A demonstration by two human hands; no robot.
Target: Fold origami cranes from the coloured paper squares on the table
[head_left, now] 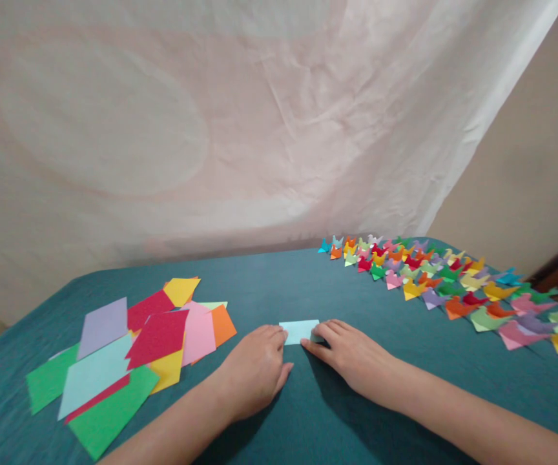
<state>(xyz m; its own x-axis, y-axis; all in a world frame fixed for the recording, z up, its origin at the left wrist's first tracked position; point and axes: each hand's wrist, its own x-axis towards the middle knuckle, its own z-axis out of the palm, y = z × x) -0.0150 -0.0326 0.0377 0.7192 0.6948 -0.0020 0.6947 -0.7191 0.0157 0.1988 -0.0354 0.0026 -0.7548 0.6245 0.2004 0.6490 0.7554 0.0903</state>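
A small light blue paper, folded into a narrow rectangle, lies flat on the dark green cloth in front of me. My left hand has its curled fingertips on the paper's left end, with the thumb apart below it. At the right end, my right hand grips the paper between thumb and fingers. Both ends of the paper are partly hidden under the fingers.
Loose coloured paper sheets overlap in a pile on the left of the table. Several rows of small folded paper birds stand on the right. A pale pink and white cloth hangs behind the table.
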